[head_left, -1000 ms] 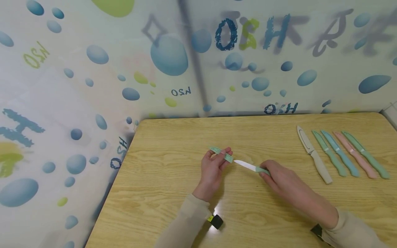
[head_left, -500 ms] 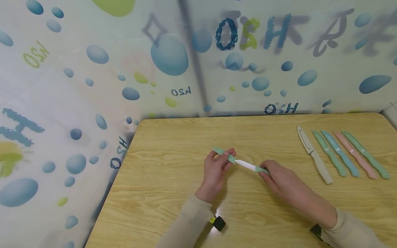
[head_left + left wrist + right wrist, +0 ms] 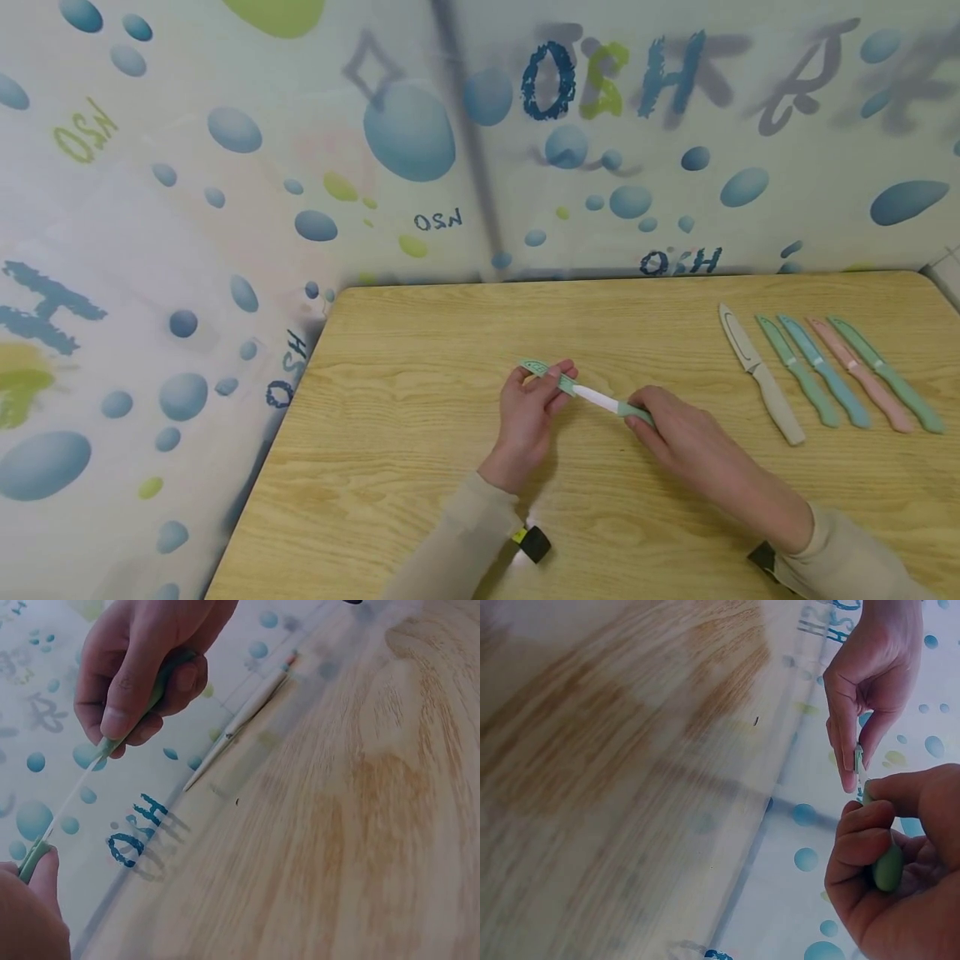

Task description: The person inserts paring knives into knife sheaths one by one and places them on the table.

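My left hand (image 3: pixel 527 417) pinches a green patterned knife sheath (image 3: pixel 535 367) between thumb and fingers, its mouth facing right. My right hand (image 3: pixel 686 433) grips the green handle (image 3: pixel 887 868) of a small knife with a white blade (image 3: pixel 597 399). The blade points left, in line with the sheath, and its tip is hidden inside the sheath's mouth. Most of the blade still shows between the two hands. In the left wrist view the knife's handle (image 3: pixel 155 694) runs through the curled right fingers, with the sheath (image 3: pixel 33 859) low at the left.
On the right of the wooden table (image 3: pixel 390 467) lie several sheathed knives in a row: a beige one (image 3: pixel 765 383), a green one (image 3: pixel 798 375), a blue one (image 3: pixel 825 375), a pink one (image 3: pixel 862 379) and another green one (image 3: pixel 888 375). A patterned wall (image 3: pixel 300 150) borders the table's back and left.
My left hand has moved slightly right with the sheath. The sheath's mouth, apart from the blade tip a second ago, now covers it. My right hand has barely moved.
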Action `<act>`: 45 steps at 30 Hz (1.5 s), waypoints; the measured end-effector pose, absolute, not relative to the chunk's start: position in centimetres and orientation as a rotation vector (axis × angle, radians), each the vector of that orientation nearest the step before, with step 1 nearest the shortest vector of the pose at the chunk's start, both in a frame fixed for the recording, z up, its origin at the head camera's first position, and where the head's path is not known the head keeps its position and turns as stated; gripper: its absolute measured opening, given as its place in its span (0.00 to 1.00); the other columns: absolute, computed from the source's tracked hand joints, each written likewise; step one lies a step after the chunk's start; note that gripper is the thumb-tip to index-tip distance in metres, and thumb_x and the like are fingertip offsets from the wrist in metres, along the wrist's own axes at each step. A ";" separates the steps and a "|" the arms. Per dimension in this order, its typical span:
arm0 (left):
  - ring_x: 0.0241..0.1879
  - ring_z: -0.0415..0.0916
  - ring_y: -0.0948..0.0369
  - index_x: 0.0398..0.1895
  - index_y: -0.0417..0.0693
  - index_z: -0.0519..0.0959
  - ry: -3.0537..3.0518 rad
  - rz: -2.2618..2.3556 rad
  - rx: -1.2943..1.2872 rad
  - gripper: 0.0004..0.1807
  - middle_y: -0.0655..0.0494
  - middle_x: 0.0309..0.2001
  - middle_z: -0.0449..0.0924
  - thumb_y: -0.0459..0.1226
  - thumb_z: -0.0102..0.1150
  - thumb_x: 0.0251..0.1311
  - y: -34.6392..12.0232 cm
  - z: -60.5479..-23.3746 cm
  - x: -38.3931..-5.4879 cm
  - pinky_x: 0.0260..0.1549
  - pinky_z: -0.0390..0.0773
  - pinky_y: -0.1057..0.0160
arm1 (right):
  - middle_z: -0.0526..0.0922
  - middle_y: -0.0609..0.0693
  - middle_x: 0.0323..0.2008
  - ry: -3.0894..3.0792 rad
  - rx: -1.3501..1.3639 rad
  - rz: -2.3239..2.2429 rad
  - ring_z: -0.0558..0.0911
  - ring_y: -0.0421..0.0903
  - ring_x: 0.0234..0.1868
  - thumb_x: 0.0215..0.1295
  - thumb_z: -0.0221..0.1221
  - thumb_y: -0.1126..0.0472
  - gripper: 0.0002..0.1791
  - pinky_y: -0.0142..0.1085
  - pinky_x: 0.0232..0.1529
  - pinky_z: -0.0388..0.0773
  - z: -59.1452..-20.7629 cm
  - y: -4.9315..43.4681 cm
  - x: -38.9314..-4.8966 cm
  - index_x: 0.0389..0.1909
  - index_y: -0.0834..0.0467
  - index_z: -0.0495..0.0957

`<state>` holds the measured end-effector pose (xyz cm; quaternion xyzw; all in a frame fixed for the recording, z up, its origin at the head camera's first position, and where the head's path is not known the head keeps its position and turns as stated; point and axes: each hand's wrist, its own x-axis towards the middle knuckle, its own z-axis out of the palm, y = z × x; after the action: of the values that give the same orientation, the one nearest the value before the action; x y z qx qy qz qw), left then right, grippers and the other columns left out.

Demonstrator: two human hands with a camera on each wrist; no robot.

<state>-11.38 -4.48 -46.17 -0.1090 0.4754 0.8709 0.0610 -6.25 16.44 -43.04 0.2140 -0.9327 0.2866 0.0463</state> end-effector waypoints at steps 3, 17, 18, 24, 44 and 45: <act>0.51 0.86 0.50 0.47 0.38 0.68 1.439 2.629 -0.317 0.07 0.30 0.53 0.83 0.26 0.56 0.74 -4.2 -46.0 -11.3 0.48 0.86 0.62 | 0.75 0.42 0.33 -2.834 0.652 0.876 0.68 0.35 0.28 0.72 0.65 0.65 0.10 0.31 0.24 0.70 -43.1 16.4 -6.2 0.48 0.59 0.75; 0.52 0.86 0.50 0.55 0.31 0.66 1.428 2.616 -0.298 0.14 0.33 0.53 0.84 0.27 0.57 0.73 -3.0 -45.8 -11.0 0.49 0.86 0.61 | 0.74 0.42 0.32 -2.816 0.650 0.873 0.68 0.35 0.27 0.71 0.65 0.66 0.10 0.30 0.23 0.68 -43.0 16.4 -6.3 0.48 0.59 0.75; 0.51 0.86 0.50 0.55 0.31 0.66 1.428 2.616 -0.300 0.14 0.33 0.52 0.84 0.27 0.57 0.73 -3.0 -45.7 -11.0 0.49 0.86 0.61 | 0.74 0.42 0.32 -2.810 0.653 0.868 0.68 0.35 0.27 0.70 0.66 0.66 0.10 0.30 0.23 0.69 -43.0 16.4 -6.3 0.48 0.59 0.75; 0.51 0.86 0.50 0.53 0.32 0.65 1.422 2.623 -0.294 0.13 0.33 0.52 0.84 0.28 0.57 0.74 -2.7 -45.8 -10.8 0.47 0.86 0.63 | 0.74 0.42 0.32 -2.790 0.657 0.861 0.68 0.35 0.27 0.69 0.66 0.67 0.11 0.31 0.23 0.69 -43.0 16.3 -6.3 0.47 0.59 0.75; 0.52 0.85 0.47 0.46 0.39 0.66 1.378 2.608 -0.261 0.09 0.32 0.51 0.84 0.27 0.57 0.73 -1.5 -46.0 -10.1 0.49 0.86 0.60 | 0.71 0.43 0.30 -2.838 0.643 0.903 0.67 0.37 0.27 0.72 0.64 0.67 0.09 0.29 0.22 0.66 -42.8 16.0 -6.7 0.45 0.58 0.74; 0.52 0.85 0.47 0.47 0.39 0.66 1.370 2.610 -0.255 0.09 0.32 0.51 0.84 0.26 0.57 0.73 -1.4 -46.0 -10.1 0.50 0.86 0.60 | 0.71 0.43 0.30 -2.836 0.643 0.905 0.67 0.37 0.27 0.72 0.64 0.67 0.09 0.30 0.22 0.66 -42.8 15.9 -6.8 0.45 0.58 0.74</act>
<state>-10.07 -1.36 -46.02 -0.0859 0.4613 0.8783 0.0914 -6.77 15.91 -42.80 0.2109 -0.9301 0.2970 0.0480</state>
